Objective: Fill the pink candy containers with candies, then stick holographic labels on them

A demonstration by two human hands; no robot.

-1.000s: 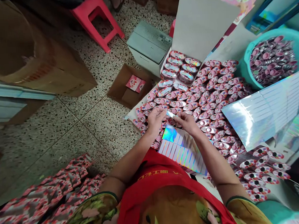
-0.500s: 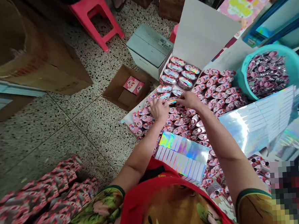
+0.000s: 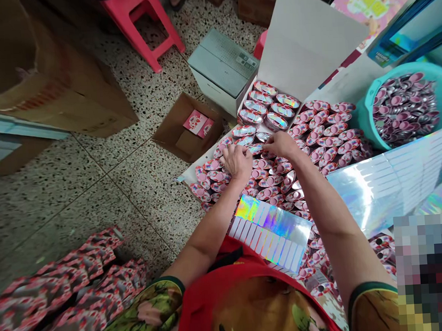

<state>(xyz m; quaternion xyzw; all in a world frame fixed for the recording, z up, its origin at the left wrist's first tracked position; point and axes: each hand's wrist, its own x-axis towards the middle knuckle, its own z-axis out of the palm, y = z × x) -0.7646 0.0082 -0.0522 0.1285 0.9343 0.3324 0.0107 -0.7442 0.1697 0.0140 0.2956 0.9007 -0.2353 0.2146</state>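
Observation:
Standing pouches with pink caps (image 3: 269, 181) are packed in rows, seen from above. Between my hands, one pouch has a shiny silver sticker (image 3: 256, 149) lying across its top. My left hand (image 3: 238, 161) is at the sticker's left end, fingers bent and drawn together; what its fingertips hold, if anything, is hidden. At the right end, my right hand (image 3: 282, 145) pinches the sticker's edge against the pouch. Nearer my body, a holographic sheet of stickers (image 3: 272, 232) lies on the pouches, with some pale strips bare. Several silver-topped pouches (image 3: 258, 98) stand just beyond my hands.
A turquoise tub (image 3: 367, 109) of capped pouches stands at right, beside a large silver sheet (image 3: 386, 180). An open carton (image 3: 169, 126), a grey-green box (image 3: 224, 63) and a pink stool (image 3: 153, 30) are on the speckled floor. A white lid (image 3: 307, 45) stands up behind the pouches.
The silver strip held between my hands now lies flatter on the pouch top. My left fingers have curled back slightly from it. The view has shifted a little.

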